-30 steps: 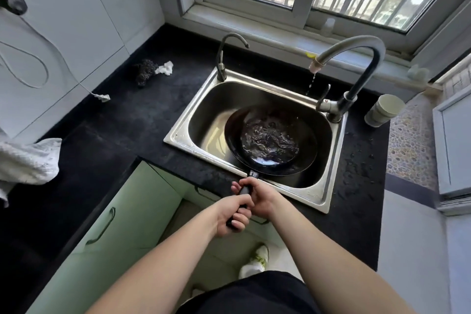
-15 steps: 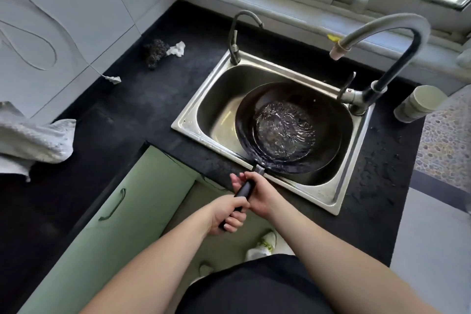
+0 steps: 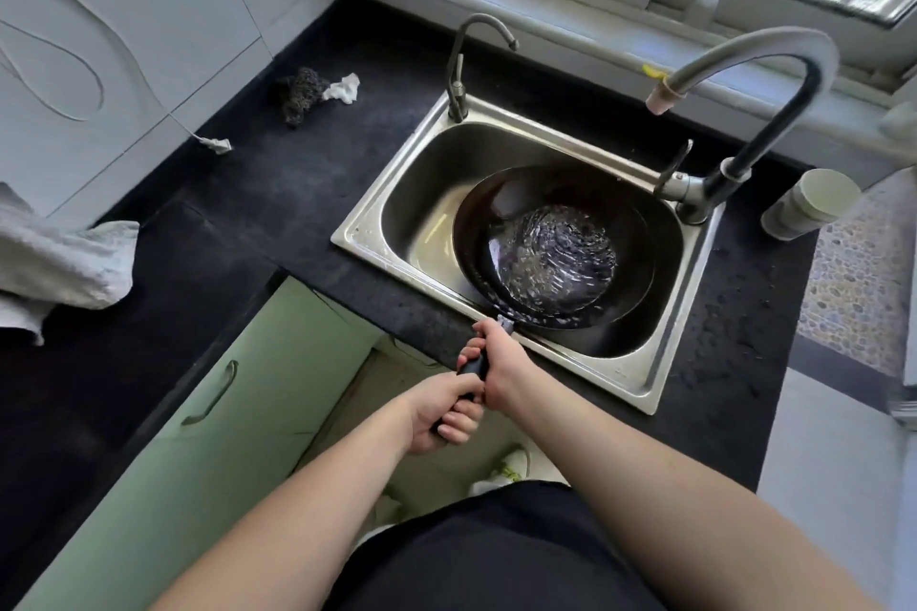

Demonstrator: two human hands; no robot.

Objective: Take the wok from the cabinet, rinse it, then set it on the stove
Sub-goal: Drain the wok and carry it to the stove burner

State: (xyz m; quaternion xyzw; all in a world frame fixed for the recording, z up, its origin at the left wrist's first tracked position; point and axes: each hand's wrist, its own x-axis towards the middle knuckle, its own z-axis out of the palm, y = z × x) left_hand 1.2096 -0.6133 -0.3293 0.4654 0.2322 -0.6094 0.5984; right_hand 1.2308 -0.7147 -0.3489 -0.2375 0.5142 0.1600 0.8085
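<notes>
From my head camera, looking down: I have the wok (image 3: 556,253) sitting in the stainless sink (image 3: 665,362), toward its right side, tilted a little toward me, with rippling water pooled in its bowl. Its black handle (image 3: 474,370) reaches out over the sink's near rim, and both my hands are on it. My right hand (image 3: 498,365) grips closer to the pan, fingers wrapped fully around the handle just beside the metal joint; my left hand (image 3: 436,412) is clenched around the handle's end, fingers curled tight underneath, the two hands touching. The big gooseneck faucet (image 3: 744,70) arches over the sink's right rear corner, its spout above and behind the wok; a smaller thin tap (image 3: 459,65) stands at the sink's left rear corner. On the black table to the left lie a dark scouring pad (image 3: 300,92) touching a crumpled white scrap (image 3: 342,88), and a grey towel (image 3: 59,263) at the far left edge. A pale cup (image 3: 809,203) lies on its side right of the faucet. A green cabinet door (image 3: 213,392) stands open beneath the table. I can read no brand or writing on anything.
</notes>
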